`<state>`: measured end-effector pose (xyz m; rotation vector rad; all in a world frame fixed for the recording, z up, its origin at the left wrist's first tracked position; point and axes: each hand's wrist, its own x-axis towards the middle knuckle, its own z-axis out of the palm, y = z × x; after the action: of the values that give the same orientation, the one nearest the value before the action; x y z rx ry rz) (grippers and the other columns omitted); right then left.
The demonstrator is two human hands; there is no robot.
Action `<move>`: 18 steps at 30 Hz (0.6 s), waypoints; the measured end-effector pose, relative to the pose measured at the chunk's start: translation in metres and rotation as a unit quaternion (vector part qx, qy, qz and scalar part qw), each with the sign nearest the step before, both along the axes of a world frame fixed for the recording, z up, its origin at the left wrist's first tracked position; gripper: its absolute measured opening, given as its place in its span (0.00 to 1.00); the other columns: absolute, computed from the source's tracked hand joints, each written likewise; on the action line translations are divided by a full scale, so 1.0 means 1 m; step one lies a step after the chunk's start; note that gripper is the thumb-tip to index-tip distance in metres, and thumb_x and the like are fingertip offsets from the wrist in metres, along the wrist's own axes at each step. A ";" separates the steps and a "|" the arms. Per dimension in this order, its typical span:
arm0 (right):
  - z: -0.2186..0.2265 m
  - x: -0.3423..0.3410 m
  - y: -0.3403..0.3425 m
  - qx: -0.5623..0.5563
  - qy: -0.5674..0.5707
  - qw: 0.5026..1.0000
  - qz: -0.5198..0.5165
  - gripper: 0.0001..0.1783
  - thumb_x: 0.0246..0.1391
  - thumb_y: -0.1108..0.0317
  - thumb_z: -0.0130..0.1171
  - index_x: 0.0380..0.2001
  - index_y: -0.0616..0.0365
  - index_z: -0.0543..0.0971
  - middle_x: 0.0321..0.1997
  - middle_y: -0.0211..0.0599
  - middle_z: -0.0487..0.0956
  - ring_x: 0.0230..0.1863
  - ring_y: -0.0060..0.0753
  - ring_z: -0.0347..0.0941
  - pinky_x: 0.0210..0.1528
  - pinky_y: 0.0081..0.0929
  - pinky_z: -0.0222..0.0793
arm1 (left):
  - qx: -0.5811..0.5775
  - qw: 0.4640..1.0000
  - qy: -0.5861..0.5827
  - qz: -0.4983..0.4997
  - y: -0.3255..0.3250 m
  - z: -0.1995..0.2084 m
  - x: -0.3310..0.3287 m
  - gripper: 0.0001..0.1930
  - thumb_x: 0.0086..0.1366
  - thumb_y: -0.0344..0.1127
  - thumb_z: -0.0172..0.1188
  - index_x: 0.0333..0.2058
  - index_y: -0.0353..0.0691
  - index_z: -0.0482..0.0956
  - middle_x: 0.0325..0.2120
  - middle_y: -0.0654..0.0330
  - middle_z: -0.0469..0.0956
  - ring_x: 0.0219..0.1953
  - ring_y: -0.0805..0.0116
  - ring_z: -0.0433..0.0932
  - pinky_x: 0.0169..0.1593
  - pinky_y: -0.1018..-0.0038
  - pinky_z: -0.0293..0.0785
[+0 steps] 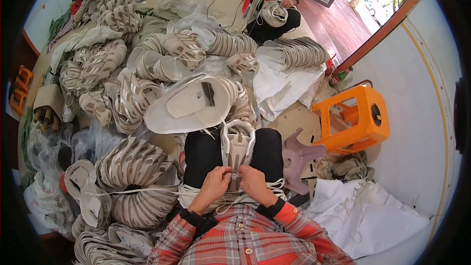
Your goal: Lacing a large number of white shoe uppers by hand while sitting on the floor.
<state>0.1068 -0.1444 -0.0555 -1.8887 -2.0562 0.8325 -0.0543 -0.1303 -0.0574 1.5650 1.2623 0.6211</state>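
A beige and white shoe upper lies between my knees, its padded collar pointing away from me. My left hand pinches its near end from the left, with thumb and fingers pressed together. From the other side my right hand grips the same end, close to the left fingertips. Whether a lace is also between the fingers is too small to tell. A bundle of cream laces lies across my lap below both hands. Just beyond the held upper rests a large stack of nested uppers, its open side showing.
Curved stacks of uppers crowd the floor at left. An orange stool lies on its side at right, near a mauve stool and white sacking. Across from me, a person handles uppers beside the doorway. A green bottle stands by the wall.
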 end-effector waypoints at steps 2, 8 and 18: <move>0.006 -0.001 -0.004 0.067 -0.024 0.997 0.018 0.07 0.41 0.73 0.52 0.28 0.57 0.73 0.31 0.45 0.73 0.35 0.51 0.71 0.35 0.41 0.68 | -0.014 1.000 -0.015 0.010 -0.002 0.002 -0.001 0.12 0.57 0.30 0.51 0.39 0.31 0.75 0.33 0.45 0.74 0.35 0.50 0.75 0.40 0.65 0.71; -0.004 0.002 -0.009 0.129 0.006 0.992 0.007 0.10 0.42 0.79 0.49 0.32 0.59 0.70 0.30 0.46 0.70 0.36 0.51 0.67 0.36 0.41 0.66 | 0.031 0.997 0.013 0.066 -0.011 -0.001 0.005 0.11 0.56 0.29 0.51 0.38 0.30 0.73 0.33 0.45 0.74 0.36 0.48 0.75 0.40 0.62 0.71; -0.024 -0.008 -0.009 0.088 0.168 0.974 -0.125 0.09 0.44 0.80 0.52 0.31 0.62 0.67 0.25 0.49 0.72 0.30 0.52 0.71 0.32 0.37 0.66 | -0.036 0.993 -0.030 0.106 -0.010 0.000 0.008 0.16 0.53 0.25 0.52 0.43 0.28 0.71 0.34 0.44 0.77 0.37 0.51 0.77 0.43 0.66 0.72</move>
<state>0.0990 -0.1534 -0.0793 -1.7264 -1.5991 0.8120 -0.0463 -0.1406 -0.0571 1.3539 1.4005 0.7415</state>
